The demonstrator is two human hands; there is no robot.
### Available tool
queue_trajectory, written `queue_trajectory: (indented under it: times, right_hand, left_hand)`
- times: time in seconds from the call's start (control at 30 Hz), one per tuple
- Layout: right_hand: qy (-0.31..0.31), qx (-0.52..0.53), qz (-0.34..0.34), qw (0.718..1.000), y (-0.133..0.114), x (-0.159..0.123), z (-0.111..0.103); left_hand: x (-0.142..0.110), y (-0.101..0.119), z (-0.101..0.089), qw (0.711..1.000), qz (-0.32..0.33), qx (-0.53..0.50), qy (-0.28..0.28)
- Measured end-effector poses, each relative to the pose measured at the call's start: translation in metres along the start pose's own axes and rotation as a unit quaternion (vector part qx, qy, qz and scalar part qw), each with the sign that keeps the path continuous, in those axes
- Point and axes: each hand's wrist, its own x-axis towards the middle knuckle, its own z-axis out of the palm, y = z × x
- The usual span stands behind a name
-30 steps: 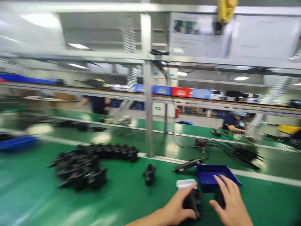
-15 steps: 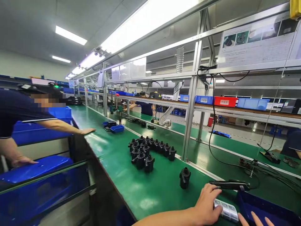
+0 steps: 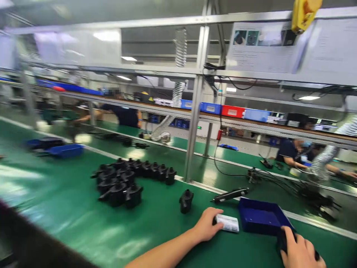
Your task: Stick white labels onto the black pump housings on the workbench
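My left hand (image 3: 208,225) has its thumb and fingers closed round the left end of a roll of white labels (image 3: 229,223), low over the green bench. At the lower right, my right hand (image 3: 302,250) is wrapped round a dark black part (image 3: 281,241), mostly covered by the fingers. Just beyond the hands lies a dark blue tray (image 3: 260,219), its front right corner close to my right hand. A single black pump-like housing (image 3: 186,201) stands upright to the left of the label roll. Behind the roll rests a black pen-shaped electric screwdriver (image 3: 231,195).
Several black housings (image 3: 119,184) stand grouped on the green bench (image 3: 158,230). Blue trays (image 3: 65,150) lie farther left. A metal upright (image 3: 193,130) rises at the bench's back edge, with a hanging cable (image 3: 219,163) beside it. Co-workers (image 3: 124,111) sit across the line.
The view has swung right, and the co-worker at the left has nearly left it. My right hand, earlier with spread fingers near the roll, now grips a black part. My left hand stays on the roll.
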Motion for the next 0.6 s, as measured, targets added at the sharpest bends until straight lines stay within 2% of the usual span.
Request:
queue_trajectory:
  times: [0.07,0.13,0.2,0.27,0.33,0.37,0.4,0.47,0.53,0.6]
  right_hand:
    - [-0.051,-0.072,0.048,0.995,0.018,0.004,-0.014]
    - [-0.073,-0.117,0.106,0.985,0.027,0.01,-0.029]
    - [-0.057,-0.153,0.15,0.975,0.025,0.015,-0.045]
    - [0.01,-0.163,0.141,0.976,0.008,0.02,-0.059]
    - [0.086,-0.074,0.068,0.991,-0.021,0.023,-0.068]
    - [0.095,0.023,0.016,0.995,-0.039,0.022,-0.069]
    - [0.076,0.134,-0.03,0.988,-0.058,0.019,-0.069]
    - [-0.039,0.312,-0.073,0.947,-0.094,0.01,-0.064]
    - [-0.13,0.383,-0.091,0.91,-0.122,0.0,-0.056]
    - [-0.163,0.4,-0.102,0.896,-0.137,-0.007,-0.048]
  left_hand:
    - [-0.001,0.004,-0.001,1.0,0.002,-0.01,-0.023]
    - [-0.003,0.012,0.0,0.999,0.005,-0.023,-0.046]
    - [-0.006,0.023,0.002,0.997,0.017,-0.04,-0.064]
    - [-0.01,0.034,0.003,0.995,0.033,-0.055,-0.075]
    - [-0.013,0.044,0.004,0.994,0.039,-0.063,-0.084]
    - [-0.014,0.048,0.004,0.994,0.037,-0.064,-0.085]
    - [-0.015,0.052,0.004,0.994,0.035,-0.063,-0.085]
    - [-0.017,0.058,0.002,0.994,0.033,-0.067,-0.082]
    - [-0.019,0.061,0.001,0.993,0.045,-0.079,-0.08]
    - [-0.021,0.062,0.003,0.99,0.052,-0.097,-0.084]
